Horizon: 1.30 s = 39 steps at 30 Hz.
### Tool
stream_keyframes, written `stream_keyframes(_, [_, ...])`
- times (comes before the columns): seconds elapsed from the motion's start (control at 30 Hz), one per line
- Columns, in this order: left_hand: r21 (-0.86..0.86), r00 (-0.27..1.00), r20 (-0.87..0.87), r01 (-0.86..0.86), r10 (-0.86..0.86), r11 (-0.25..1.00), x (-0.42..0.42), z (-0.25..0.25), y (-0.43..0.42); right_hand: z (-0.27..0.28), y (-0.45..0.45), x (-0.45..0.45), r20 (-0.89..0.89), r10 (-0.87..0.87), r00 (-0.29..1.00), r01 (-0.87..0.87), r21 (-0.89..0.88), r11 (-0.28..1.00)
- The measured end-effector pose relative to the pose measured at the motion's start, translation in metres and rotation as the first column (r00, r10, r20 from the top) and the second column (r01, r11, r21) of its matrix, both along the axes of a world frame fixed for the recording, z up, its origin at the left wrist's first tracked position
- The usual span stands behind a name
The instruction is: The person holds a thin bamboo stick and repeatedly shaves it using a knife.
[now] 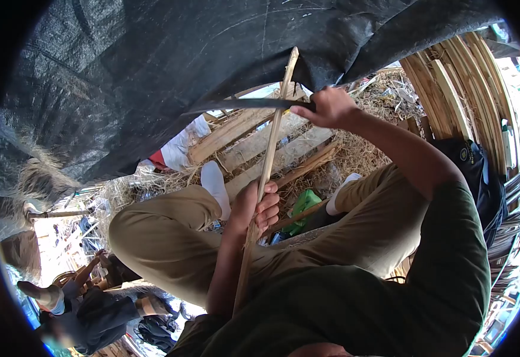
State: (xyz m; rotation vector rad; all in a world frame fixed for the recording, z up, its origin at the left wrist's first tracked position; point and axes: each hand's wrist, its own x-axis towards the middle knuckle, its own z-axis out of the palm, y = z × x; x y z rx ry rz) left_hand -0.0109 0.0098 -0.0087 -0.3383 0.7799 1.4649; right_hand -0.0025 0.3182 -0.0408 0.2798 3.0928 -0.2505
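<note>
My left hand (258,208) is wrapped round a long, thin wooden stick (270,143), which slants up from my lap to the black sheet (152,65) overhead. At the upper right my right hand (326,107) is closed on the end of a dark flat strip (236,104). This strip runs leftward, crosses the stick near its upper part and meets the black sheet. The stick's pale pointed tip lies against the sheet. Part of the sheet hangs down close beside my right hand.
Wooden planks (236,134) and straw (385,101) lie beyond my crossed legs. A green plastic bag (304,208) is between my feet. Stacked wood slats (456,83) and a dark backpack (468,172) are at the right. Another person (99,312) is at the lower left.
</note>
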Motion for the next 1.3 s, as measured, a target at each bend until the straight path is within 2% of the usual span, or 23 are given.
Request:
stream_keyframes(0.03, [-0.002, 1.0, -0.023, 0.007, -0.007, 1.0, 0.0, 0.002, -0.002, 0.02, -0.014, 0.0, 0.118, 0.017, 0.993, -0.008, -0.078, 0.997])
stream_keyframes(0.07, [-0.004, 0.999, -0.042, 0.011, -0.011, 1.0, 0.0, 0.001, -0.003, 0.023, -0.025, 0.004, 0.154, 0.084, 0.985, -0.074, -0.071, 0.995])
stream_keyframes(0.13, [0.006, 1.0, -0.016, 0.013, -0.013, 1.0, 0.001, -0.002, 0.0, 0.013, -0.032, 0.013, 0.0, 0.353, 0.935, -0.351, -0.105, 0.93])
stream_keyframes(0.17, [0.009, 1.0, -0.001, 0.014, -0.014, 1.0, 0.003, -0.003, 0.0, 0.012, -0.028, 0.011, 0.033, 0.364, 0.931, -0.36, -0.088, 0.929])
stream_keyframes(0.2, [0.002, 1.0, 0.004, 0.019, -0.019, 1.0, 0.005, -0.001, -0.001, 0.004, -0.017, 0.008, -0.011, 0.308, 0.951, -0.308, -0.027, 0.951])
stream_keyframes(0.23, [-0.002, 1.0, 0.006, 0.024, -0.024, 1.0, 0.006, 0.003, -0.001, 0.01, -0.003, -0.005, 0.18, 0.104, 0.978, -0.099, -0.038, 0.994])
stream_keyframes(0.27, [-0.006, 1.0, 0.01, 0.028, -0.028, 1.0, 0.007, 0.005, -0.001, 0.017, 0.01, -0.018, 0.364, -0.103, 0.926, 0.114, -0.009, 0.993])
stream_keyframes(0.3, [-0.003, 0.999, 0.015, 0.031, -0.031, 1.0, 0.008, 0.005, 0.0, 0.019, 0.019, -0.019, 0.2, -0.11, 0.974, 0.122, -0.05, 0.991])
stream_keyframes(0.43, [0.05, 0.999, 0.007, 0.046, -0.046, 0.998, 0.001, -0.007, -0.004, 0.024, -0.006, -0.012, 0.296, -0.086, 0.951, 0.116, -0.087, 0.989])
stream_keyframes(0.57, [0.004, 0.999, 0.031, 0.037, -0.037, 0.999, 0.002, -0.01, 0.0, 0.009, -0.035, 0.013, 0.017, 0.341, 0.94, -0.339, -0.077, 0.938])
stream_keyframes(0.67, [-0.007, 0.998, 0.054, 0.035, -0.034, 0.999, 0.008, -0.001, 0.001, 0.011, 0.003, -0.006, 0.236, 0.142, 0.961, -0.162, 0.064, 0.985])
stream_keyframes(0.7, [0.002, 0.997, 0.057, 0.043, -0.043, 0.999, 0.009, 0.001, 0.001, 0.013, 0.02, -0.018, 0.3, -0.095, 0.949, 0.087, 0.039, 0.995])
stream_keyframes(0.73, [-0.002, 0.997, 0.059, 0.043, -0.043, 0.999, 0.011, 0.003, 0.003, 0.005, 0.04, -0.018, 0.194, -0.175, 0.965, 0.18, -0.005, 0.984])
stream_keyframes(0.8, [-0.013, 0.998, 0.055, 0.042, -0.042, 0.999, 0.009, 0.006, 0.008, -0.022, 0.044, -0.008, -0.02, -0.067, 0.998, 0.068, 0.081, 0.994])
stream_keyframes(0.87, [0.005, 0.999, 0.011, 0.041, -0.041, 0.999, 0.005, 0.001, -0.003, 0.02, 0.011, -0.014, 0.243, -0.096, 0.965, 0.111, -0.051, 0.992])
stream_keyframes(0.9, [0.015, 0.999, -0.008, 0.04, -0.04, 0.999, 0.003, -0.001, -0.006, 0.033, -0.008, -0.012, 0.324, -0.066, 0.944, 0.081, -0.033, 0.996])
stream_keyframes(0.93, [0.011, 0.999, -0.011, 0.043, -0.042, 0.999, 0.002, -0.001, -0.004, 0.023, -0.014, -0.002, 0.19, 0.103, 0.976, -0.107, 0.009, 0.994])
stream_keyframes(1.0, [-0.003, 0.999, -0.008, 0.048, -0.048, 0.999, 0.004, 0.0, -0.003, 0.014, -0.012, 0.006, 0.13, 0.327, 0.936, -0.329, -0.005, 0.944])
stream_keyframes(1.07, [-0.005, 0.999, 0.028, 0.047, -0.046, 0.999, 0.009, 0.003, -0.004, 0.002, 0.015, -0.001, 0.141, 0.29, 0.947, -0.307, 0.118, 0.944])
stream_keyframes(1.1, [-0.002, 0.998, 0.04, 0.048, -0.048, 0.999, 0.01, 0.004, -0.003, -0.001, 0.031, -0.012, 0.237, 0.093, 0.967, -0.114, 0.08, 0.99])
stream_keyframes(1.13, [-0.006, 0.998, 0.043, 0.046, -0.046, 0.999, 0.011, 0.005, -0.001, -0.004, 0.052, -0.018, 0.211, -0.132, 0.969, 0.123, 0.054, 0.991])
stream_keyframes(1.2, [-0.014, 0.998, 0.044, 0.041, -0.041, 0.999, 0.009, 0.005, 0.003, -0.007, 0.06, -0.011, -0.104, -0.112, 0.988, 0.115, 0.024, 0.993])
stream_keyframes(1.3, [0.038, 0.998, 0.025, 0.05, -0.051, 0.998, 0.006, -0.006, -0.012, 0.003, 0.041, -0.007, -0.051, -0.017, 0.999, 0.014, -0.06, 0.998])
